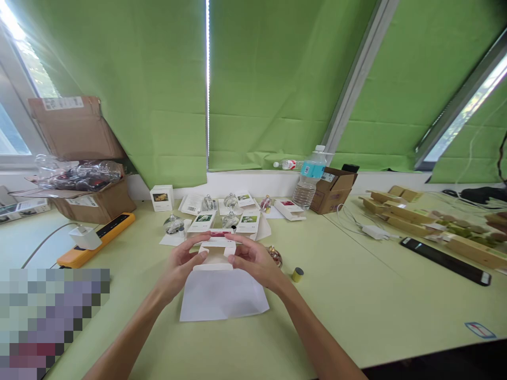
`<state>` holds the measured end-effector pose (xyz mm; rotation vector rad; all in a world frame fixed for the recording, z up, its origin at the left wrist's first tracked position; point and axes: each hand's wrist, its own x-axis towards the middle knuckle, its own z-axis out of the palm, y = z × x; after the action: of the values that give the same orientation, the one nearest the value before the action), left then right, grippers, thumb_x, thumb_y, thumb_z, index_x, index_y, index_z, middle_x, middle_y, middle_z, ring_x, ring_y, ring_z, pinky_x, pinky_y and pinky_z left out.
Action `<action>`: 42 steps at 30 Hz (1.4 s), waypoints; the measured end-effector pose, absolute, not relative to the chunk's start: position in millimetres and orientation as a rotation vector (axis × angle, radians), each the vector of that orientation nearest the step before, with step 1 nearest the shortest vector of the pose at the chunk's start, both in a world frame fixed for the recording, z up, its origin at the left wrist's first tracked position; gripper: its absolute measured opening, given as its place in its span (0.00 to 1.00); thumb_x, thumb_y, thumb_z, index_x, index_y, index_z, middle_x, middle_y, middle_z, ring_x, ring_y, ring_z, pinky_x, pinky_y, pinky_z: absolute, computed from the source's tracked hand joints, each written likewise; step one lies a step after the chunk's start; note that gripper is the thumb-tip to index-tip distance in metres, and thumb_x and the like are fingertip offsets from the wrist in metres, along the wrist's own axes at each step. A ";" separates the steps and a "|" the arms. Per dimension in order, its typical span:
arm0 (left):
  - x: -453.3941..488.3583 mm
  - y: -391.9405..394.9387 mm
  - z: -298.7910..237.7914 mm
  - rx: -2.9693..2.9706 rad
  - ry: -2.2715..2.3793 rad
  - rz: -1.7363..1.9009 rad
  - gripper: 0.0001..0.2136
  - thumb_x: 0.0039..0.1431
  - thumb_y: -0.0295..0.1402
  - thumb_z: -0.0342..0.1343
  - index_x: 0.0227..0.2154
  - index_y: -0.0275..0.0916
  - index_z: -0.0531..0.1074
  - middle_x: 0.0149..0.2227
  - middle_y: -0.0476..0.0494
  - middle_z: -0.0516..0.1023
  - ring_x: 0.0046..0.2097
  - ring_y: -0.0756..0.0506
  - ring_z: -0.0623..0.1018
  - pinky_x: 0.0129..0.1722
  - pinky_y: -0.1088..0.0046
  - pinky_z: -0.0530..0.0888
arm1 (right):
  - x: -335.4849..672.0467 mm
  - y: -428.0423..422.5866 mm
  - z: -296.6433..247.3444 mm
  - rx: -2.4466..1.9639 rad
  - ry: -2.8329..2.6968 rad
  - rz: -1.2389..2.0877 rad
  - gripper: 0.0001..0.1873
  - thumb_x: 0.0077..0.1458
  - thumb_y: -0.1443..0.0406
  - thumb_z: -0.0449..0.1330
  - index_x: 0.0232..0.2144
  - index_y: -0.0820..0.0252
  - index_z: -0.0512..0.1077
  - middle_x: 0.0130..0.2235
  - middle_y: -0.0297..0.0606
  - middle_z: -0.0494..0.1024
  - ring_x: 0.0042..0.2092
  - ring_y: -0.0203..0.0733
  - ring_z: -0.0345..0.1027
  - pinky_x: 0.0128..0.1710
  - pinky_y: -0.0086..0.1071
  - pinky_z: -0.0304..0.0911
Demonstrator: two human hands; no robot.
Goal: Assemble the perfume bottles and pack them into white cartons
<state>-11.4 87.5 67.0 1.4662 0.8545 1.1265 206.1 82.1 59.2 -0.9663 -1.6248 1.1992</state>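
My left hand (182,262) and my right hand (250,259) meet over the middle of the pale green table (356,285). Together they grip a small white cardboard box (216,246) with a dark red picture on its far side, its flap open toward me. Fingers of both hands curl round the box's ends. Under the hands lies a white paper sheet (224,298). A small reddish glass ornament (274,255) sits just right of my right hand, and a little gold cap (297,274) lies beyond it.
Behind the hands stand several small white boxes (201,220) and glass ornaments (230,200). A water bottle (309,179) and small brown carton (335,189) stand right of them. A large carton of glassware (85,182), an orange power strip (97,237) sit left; wooden boxes (400,211) right.
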 end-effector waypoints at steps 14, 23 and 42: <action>-12.0 84.3 66.8 1.388 0.584 1.121 0.20 0.51 0.31 0.52 0.49 0.43 0.71 0.67 0.46 0.50 0.53 0.36 0.73 0.45 0.63 0.74 | 206.0 79.2 65.8 -0.968 -1.541 1.166 0.30 0.54 0.54 0.60 0.58 0.53 0.63 0.31 0.33 0.73 0.33 0.37 0.68 0.38 0.36 0.66; -8.1 88.5 55.2 1.698 0.815 1.167 0.20 0.56 0.32 0.55 0.53 0.47 0.67 0.63 0.42 0.59 0.47 0.40 0.77 0.41 0.62 0.78 | 206.3 78.3 69.5 -0.948 -1.526 1.187 0.28 0.55 0.52 0.59 0.56 0.56 0.66 0.33 0.38 0.77 0.35 0.42 0.73 0.38 0.37 0.67; -9.7 91.8 45.2 1.925 1.024 1.299 0.15 0.55 0.31 0.55 0.47 0.46 0.70 0.55 0.42 0.69 0.40 0.45 0.79 0.37 0.69 0.77 | 209.3 71.0 72.1 -0.819 -1.501 1.038 0.25 0.56 0.55 0.58 0.53 0.59 0.68 0.20 0.32 0.72 0.25 0.40 0.68 0.32 0.36 0.64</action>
<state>-9.7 91.8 45.2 1.9251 1.0245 1.2991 209.3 71.0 72.1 -0.8186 -1.5005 1.0382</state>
